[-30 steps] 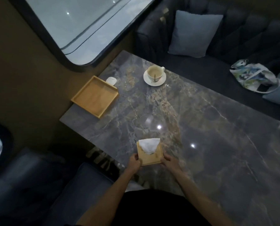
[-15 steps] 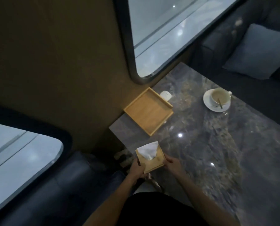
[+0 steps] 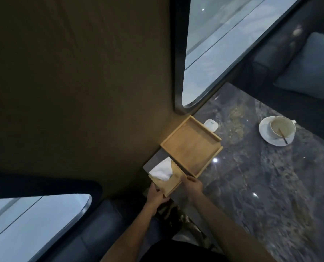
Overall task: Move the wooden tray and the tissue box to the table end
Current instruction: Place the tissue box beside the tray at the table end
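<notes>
Head view: my left hand [image 3: 156, 196] and right hand [image 3: 193, 186] each had a grip clenched on opposite sides of the tissue box [image 3: 167, 179], at the desk [image 3: 261, 186] corner by the wall, just beside the wooden tray [image 3: 191, 146]. Judged best: set it down square, clear of the desk edge, without nudging the tray.

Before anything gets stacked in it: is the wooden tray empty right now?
Empty. The wooden tray shows only bare wood inside its rim; the tissue box sits outside it, at its near corner.
</notes>
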Available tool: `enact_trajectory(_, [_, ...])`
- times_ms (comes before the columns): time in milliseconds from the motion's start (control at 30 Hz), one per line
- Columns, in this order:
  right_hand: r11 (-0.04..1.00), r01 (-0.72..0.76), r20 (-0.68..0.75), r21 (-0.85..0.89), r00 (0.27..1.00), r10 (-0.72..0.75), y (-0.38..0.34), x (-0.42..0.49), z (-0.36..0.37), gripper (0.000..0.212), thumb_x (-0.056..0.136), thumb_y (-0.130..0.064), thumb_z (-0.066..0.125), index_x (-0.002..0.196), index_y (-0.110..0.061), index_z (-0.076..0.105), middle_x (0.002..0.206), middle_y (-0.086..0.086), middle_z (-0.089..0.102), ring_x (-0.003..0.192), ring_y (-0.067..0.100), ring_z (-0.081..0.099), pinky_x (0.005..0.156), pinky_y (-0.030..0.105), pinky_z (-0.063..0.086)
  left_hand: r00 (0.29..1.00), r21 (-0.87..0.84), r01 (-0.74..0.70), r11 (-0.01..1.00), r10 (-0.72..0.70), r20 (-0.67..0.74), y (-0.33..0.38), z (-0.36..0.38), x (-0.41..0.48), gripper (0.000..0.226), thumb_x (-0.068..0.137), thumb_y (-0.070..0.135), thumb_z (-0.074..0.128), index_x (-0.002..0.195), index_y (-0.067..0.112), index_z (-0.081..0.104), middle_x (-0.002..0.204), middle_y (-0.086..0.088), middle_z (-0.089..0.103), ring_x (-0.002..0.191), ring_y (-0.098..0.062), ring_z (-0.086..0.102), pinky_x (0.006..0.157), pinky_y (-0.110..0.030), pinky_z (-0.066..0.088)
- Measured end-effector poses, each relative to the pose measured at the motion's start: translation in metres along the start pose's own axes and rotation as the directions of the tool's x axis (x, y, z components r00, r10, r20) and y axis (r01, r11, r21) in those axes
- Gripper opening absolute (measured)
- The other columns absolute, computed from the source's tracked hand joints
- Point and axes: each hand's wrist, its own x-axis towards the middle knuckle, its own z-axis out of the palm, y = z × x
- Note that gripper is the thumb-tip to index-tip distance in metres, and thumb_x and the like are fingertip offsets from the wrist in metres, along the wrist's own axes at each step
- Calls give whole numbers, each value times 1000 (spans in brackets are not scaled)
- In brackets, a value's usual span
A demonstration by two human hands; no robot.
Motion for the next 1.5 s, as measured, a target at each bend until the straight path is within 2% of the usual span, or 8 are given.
enact_trajectory(133, [999,-39,-13,-28,999,38,-18,2,9,42,78,-24,75,109,3,67,114,17,68,106,29,62,78,26,40,999,-21,-35,999,35,-15,7,0,10,57,89,-5,46,142,13,35,136,-16,49,118,-35,53,52,-25,59])
enact_trajectory(400, [989,-130,-66,67,989,134,-30,17,25,72,63,-33,85,119,5,59,122,18,63,111,32,62,86,32,50,994,18,-105,994,106,-26,16,-2,22,46,89,-4,46,133,8,42,124,-19,56,96,-26,61,57,-25,60])
enact_trajectory(600, [977,-163,38,139,986,159,-9,60,39,48,53,-37,86,89,-11,70,110,13,67,102,29,63,95,47,53,994,93,-76,993,83,-77,21,-7,37,51,83,-2,58,132,4,44,116,-14,59,106,-39,62,83,-57,57])
enact_trajectory(833, [967,-186,89,176,981,172,-27,52,59,50,61,-32,85,99,-9,62,107,12,62,103,31,60,100,48,49,992,106,-42,993,54,-114,35,-22,56,53,89,1,52,139,13,39,132,-16,51,112,-40,58,79,-51,60])
enact_trajectory(1133, [964,-149,-30,218,987,159,-53,30,69,36,66,-18,84,89,-3,61,98,18,63,94,34,63,87,47,55,984,75,-7,997,21,-177,45,-18,57,54,89,-3,49,141,8,37,136,-19,48,111,-42,59,57,-31,61])
enact_trajectory(1300, [975,-134,76,178,990,122,-67,25,46,22,90,-13,59,72,-2,56,58,8,61,56,16,62,53,26,50,977,26,16,1000,-10,-212,48,-13,56,57,87,-6,49,141,8,38,135,-20,48,111,-43,57,50,-30,59])
enact_trajectory(1433, [998,-6,-297,-56,955,-11,-62,33,-6,24,82,-17,64,100,-2,68,99,20,69,99,35,64,81,34,46,978,49,18,999,-7,-209,47,-15,57,57,86,-6,49,140,8,39,134,-21,51,110,-45,59,47,-27,59])
enact_trajectory(1500, [997,-62,-334,-44,942,44,-54,38,-26,41,75,-20,69,112,-5,60,109,19,64,110,38,59,88,37,46,975,68,15,998,0,-223,47,-14,55,57,86,-7,49,141,8,39,136,-21,50,109,-45,59,49,-27,59])
